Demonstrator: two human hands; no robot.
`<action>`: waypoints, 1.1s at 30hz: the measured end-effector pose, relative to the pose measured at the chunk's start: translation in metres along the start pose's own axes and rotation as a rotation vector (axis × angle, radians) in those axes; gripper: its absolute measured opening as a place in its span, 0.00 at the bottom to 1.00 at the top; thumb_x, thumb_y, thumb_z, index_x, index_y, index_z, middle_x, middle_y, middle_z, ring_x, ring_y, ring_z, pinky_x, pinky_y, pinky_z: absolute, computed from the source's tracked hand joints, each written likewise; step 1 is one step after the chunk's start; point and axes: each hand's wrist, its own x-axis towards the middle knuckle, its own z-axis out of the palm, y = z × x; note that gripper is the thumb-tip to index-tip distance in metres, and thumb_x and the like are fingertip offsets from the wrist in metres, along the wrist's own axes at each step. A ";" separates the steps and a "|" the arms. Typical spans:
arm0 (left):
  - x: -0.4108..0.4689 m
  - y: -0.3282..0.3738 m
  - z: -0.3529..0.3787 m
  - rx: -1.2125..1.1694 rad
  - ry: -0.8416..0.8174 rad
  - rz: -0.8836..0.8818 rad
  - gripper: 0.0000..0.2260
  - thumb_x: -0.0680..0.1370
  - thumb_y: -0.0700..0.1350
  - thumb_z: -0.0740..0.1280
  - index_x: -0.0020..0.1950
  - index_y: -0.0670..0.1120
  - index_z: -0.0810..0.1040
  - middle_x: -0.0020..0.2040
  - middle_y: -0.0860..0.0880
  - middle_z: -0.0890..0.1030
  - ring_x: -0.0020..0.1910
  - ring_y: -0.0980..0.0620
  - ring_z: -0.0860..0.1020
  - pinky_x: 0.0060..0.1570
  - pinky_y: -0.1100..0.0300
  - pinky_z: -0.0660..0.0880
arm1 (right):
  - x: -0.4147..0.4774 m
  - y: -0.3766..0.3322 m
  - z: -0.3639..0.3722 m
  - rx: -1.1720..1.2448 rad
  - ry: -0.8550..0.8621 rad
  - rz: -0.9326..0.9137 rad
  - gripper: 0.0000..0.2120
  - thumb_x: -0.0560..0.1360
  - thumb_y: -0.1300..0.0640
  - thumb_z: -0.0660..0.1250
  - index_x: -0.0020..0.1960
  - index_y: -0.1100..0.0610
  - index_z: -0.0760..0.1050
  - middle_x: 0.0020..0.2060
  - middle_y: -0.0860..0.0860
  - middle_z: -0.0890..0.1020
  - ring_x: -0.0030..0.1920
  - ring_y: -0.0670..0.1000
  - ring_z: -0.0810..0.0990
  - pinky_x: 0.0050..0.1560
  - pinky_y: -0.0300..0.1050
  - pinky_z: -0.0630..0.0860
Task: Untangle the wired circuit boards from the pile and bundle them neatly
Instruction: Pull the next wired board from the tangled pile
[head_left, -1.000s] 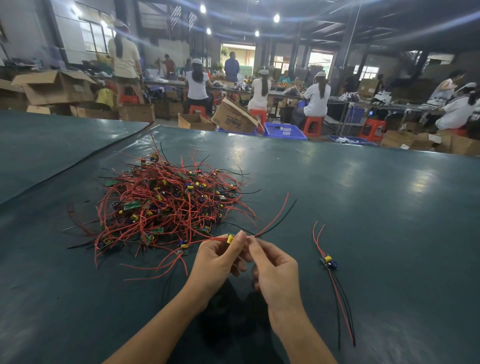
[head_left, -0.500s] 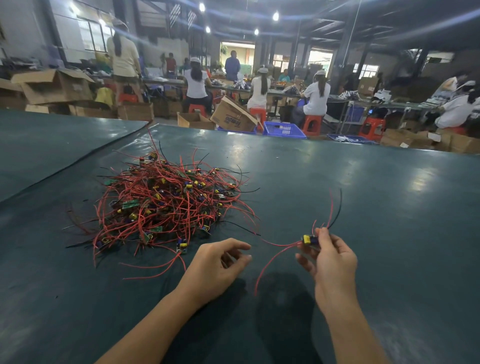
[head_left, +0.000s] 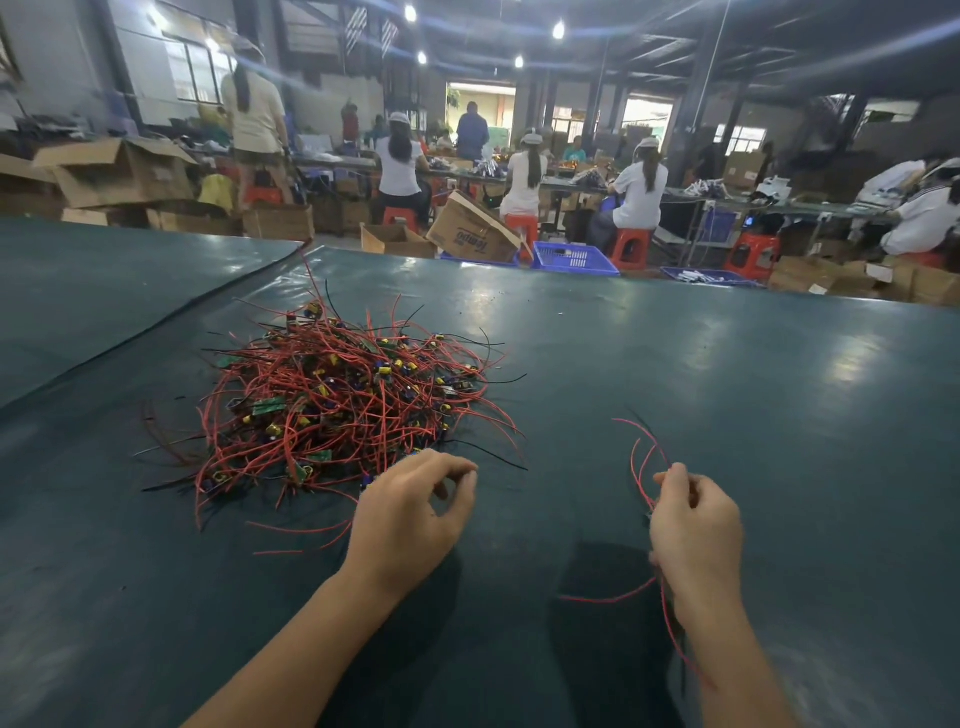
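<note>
**Untangling: one unit extracted**

Pile (head_left: 343, 405): tangled, left-centre on surface (head_left: 727, 389). Left hand (head_left: 410, 514): loosely curled, empty, at pile's near edge. Right hand (head_left: 696, 530): pinching one board's wires (head_left: 636, 457), well apart from pile. Next, likely: lay straight; pick another.

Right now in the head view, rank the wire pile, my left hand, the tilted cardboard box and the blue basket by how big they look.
1. Wire pile.
2. Left hand, though it's nearest the camera.
3. Tilted box.
4. Blue basket, close to the box; both sit far off, so unsure.
</note>
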 end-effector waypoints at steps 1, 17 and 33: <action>0.002 -0.003 -0.005 0.067 0.039 0.024 0.04 0.75 0.44 0.69 0.46 0.46 0.83 0.40 0.55 0.81 0.38 0.55 0.78 0.39 0.54 0.77 | -0.002 0.002 -0.001 -0.119 0.014 -0.064 0.14 0.81 0.51 0.58 0.41 0.56 0.75 0.33 0.50 0.76 0.39 0.57 0.75 0.40 0.48 0.70; 0.009 -0.051 -0.027 0.350 -0.138 -0.387 0.09 0.75 0.47 0.70 0.49 0.49 0.71 0.45 0.51 0.75 0.42 0.49 0.76 0.40 0.56 0.73 | -0.022 -0.002 0.015 -0.168 -0.026 -0.409 0.02 0.76 0.57 0.68 0.48 0.54 0.80 0.39 0.47 0.81 0.39 0.45 0.79 0.42 0.39 0.76; 0.006 0.005 -0.005 -0.263 0.304 0.056 0.12 0.74 0.39 0.72 0.55 0.47 0.77 0.44 0.54 0.82 0.41 0.58 0.81 0.44 0.67 0.78 | -0.080 -0.017 0.045 -0.140 -0.035 -1.160 0.13 0.77 0.51 0.65 0.36 0.53 0.78 0.30 0.43 0.76 0.32 0.48 0.74 0.41 0.47 0.70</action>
